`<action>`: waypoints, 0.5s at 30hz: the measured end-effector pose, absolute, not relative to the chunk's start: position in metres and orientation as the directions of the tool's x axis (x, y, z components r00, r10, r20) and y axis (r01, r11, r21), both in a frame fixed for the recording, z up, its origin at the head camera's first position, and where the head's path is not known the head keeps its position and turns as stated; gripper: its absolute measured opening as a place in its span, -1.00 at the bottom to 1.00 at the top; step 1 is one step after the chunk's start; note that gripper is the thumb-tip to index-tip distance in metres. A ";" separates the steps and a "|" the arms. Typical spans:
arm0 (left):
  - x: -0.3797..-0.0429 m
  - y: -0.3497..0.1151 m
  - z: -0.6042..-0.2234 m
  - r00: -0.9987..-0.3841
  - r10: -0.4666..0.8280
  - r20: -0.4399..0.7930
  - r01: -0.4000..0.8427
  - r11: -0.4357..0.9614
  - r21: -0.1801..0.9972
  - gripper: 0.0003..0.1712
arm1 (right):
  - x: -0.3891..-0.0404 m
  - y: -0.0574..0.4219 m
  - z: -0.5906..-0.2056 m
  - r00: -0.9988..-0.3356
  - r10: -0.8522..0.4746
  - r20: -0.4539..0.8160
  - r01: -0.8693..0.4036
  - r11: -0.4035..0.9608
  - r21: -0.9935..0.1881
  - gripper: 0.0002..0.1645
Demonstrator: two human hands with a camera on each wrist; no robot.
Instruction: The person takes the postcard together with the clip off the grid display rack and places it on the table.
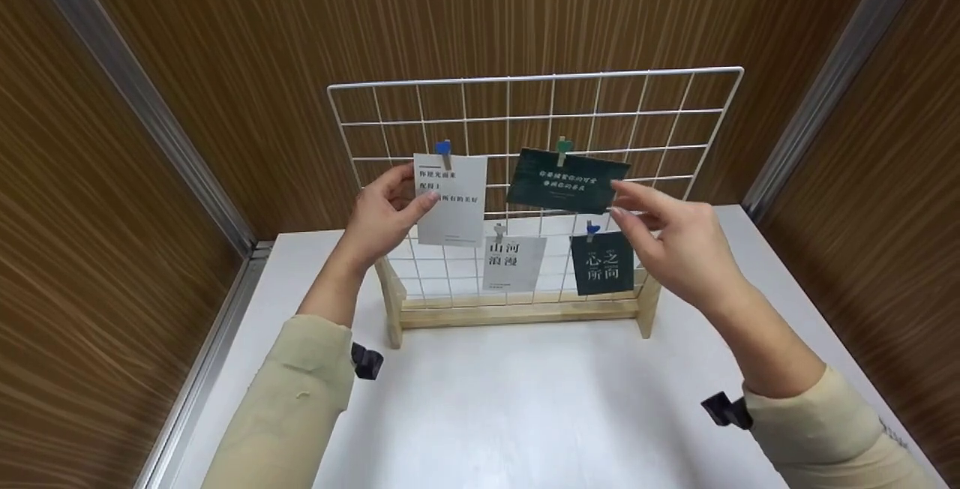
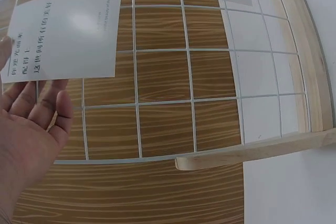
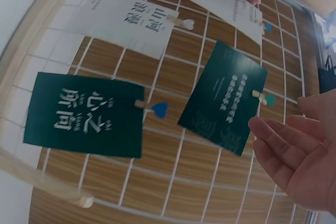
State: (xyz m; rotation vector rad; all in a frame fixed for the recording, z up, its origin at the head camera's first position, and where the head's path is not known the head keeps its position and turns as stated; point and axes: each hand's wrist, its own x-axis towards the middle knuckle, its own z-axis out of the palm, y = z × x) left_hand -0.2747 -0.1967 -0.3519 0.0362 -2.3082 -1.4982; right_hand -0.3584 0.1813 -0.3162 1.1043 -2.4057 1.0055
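Observation:
My left hand (image 1: 379, 215) pinches the left edge of a white card (image 1: 461, 219), thumb on its front and fingers behind. A blue heart clothespin (image 1: 443, 148) sits at this card's top. In the right wrist view, my right hand (image 3: 302, 153) has loosely bent fingers, with fingertips right at the edge of a dark green card (image 3: 223, 98). That card hangs slightly tilted under a green heart clothespin (image 1: 562, 150). Below hang a smaller-looking white card (image 1: 517, 264) with a white clothespin (image 1: 499, 231) and another green card (image 1: 604, 279) with a blue heart clothespin (image 1: 592, 229).
The cards are on a white wire grid (image 1: 525, 78) standing in a wooden base (image 1: 517, 315). Under it is a white table (image 1: 517, 399). Wood-grain panels (image 1: 480, 9) rise behind and at both sides. Black wrist cameras (image 1: 366, 361) show at both sleeves.

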 end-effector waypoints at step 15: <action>-0.287 -0.197 -0.355 -0.929 -0.269 0.253 0.162 0.317 0.935 -0.63 | -0.346 0.124 -0.288 -0.617 -0.625 0.478 -0.755 0.301 -0.582 -0.47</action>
